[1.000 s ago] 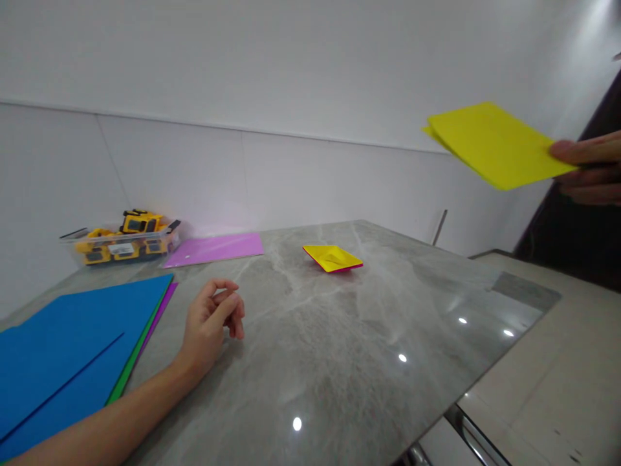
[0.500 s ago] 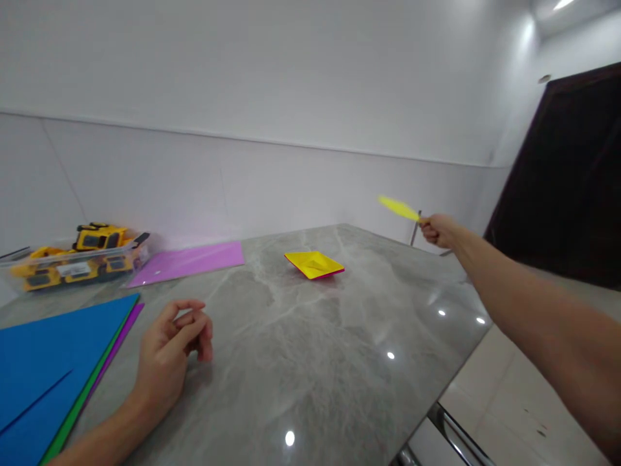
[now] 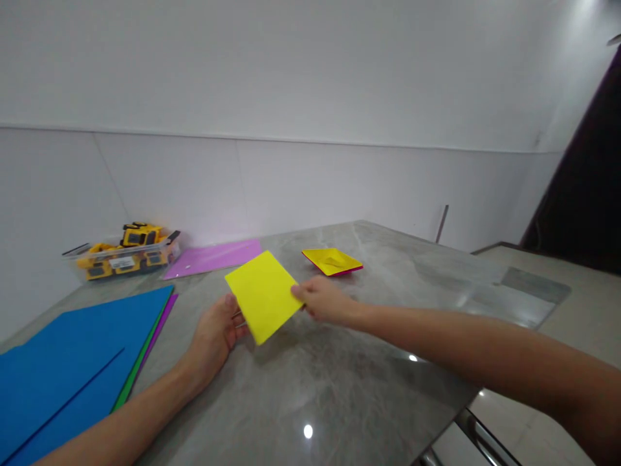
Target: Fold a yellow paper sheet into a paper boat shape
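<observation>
A flat four-sided piece of yellow paper (image 3: 264, 296) is held up above the grey marbled counter (image 3: 339, 369). My right hand (image 3: 323, 299) pinches its right corner between thumb and fingers. At the paper's left edge is my left hand (image 3: 218, 330), thumb and fingers apart, its fingertips partly hidden behind the paper. Whether those fingertips touch the paper is hard to make out. Behind my right hand sits a folded yellow paper shape (image 3: 333, 261) with a red-pink underside, shallow like a dish.
Blue sheets (image 3: 72, 343) with green and purple ones under them lie at the left. A purple sheet (image 3: 216, 259) rests near the wall, beside a clear plastic box (image 3: 123, 262) of yellow toy vehicles. The counter's right edge drops to drawer handles (image 3: 488, 440).
My right hand has swung in from the far right with the yellow paper, which is now before me. My left hand has moved right, opening its curled fingers towards the paper. The view has shifted slightly.
</observation>
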Motion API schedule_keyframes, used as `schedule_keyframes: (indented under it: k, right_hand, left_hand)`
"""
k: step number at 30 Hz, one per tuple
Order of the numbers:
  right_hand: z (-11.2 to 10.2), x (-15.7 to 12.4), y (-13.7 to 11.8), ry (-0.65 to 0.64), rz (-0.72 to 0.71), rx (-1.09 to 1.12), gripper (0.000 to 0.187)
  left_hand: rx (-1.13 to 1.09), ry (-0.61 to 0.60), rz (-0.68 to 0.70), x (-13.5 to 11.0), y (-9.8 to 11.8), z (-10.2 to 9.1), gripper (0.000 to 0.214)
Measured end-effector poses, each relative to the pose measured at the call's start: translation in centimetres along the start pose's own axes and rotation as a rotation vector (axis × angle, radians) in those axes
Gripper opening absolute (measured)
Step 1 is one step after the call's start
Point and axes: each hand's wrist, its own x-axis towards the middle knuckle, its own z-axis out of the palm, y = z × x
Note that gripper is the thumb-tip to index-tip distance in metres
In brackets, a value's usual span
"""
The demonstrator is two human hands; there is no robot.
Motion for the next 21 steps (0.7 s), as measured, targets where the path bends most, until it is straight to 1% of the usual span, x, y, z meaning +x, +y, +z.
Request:
schedule_keyframes:
  k: [1, 2, 3, 4, 5, 6, 10, 12, 16, 21]
  right_hand:
    - [1.8, -0.5, 0.5, -0.083, 0.018, -0.024, 0.039]
    - [3.0, -1.0, 0.7, -0.193, 0.034, -0.05, 0.038]
    - [3.8, -1.5, 0.8, -0.362, 0.042, -0.083, 0.04]
    - [4.2, -1.8, 0.7, -0.451, 0.047, -0.058, 0.041]
    - [4.3, -2.1, 0.6, -0.506, 0.059, -0.034, 0.043]
    - [4.3, -2.2, 0.5, -0.53, 0.07, -0.008, 0.045]
    - [3.7, -2.0, 0.7, -0.46, 0.112, 0.044, 0.047]
    - [3.7, -1.8, 1.0, -0.455, 0.111, 0.075, 0.048]
    - [3.8, -1.9, 1.3, -0.48, 0.077, 0.132, 0.05]
    - [3.4, -2.3, 1.5, -0.538, 0.026, 0.096, 0.041]
  left_hand:
    - [-0.001, 0.026, -0.024, 0.0, 0.0, -0.1, 0.041]
    - [0.021, 0.055, -0.042, 0.1, -0.1, -0.3, 0.038]
    - [0.058, 0.085, -0.054, 0.0, -0.2, -0.4, 0.036]
    - [0.102, 0.108, -0.054, 0.0, -0.2, -0.6, 0.033]
    - [0.144, 0.128, -0.037, -0.1, -0.3, -0.7, 0.029]
    - [0.181, 0.136, -0.006, -0.1, -0.4, -0.8, 0.027]
    - [0.302, 0.136, 0.087, -0.3, -0.5, -0.6, 0.024]
    - [0.349, 0.137, 0.112, -0.3, -0.4, -0.5, 0.024]
    - [0.333, 0.135, 0.137, -0.3, -0.3, -0.3, 0.026]
    - [0.305, 0.124, 0.154, -0.4, -0.5, -0.7, 0.032]
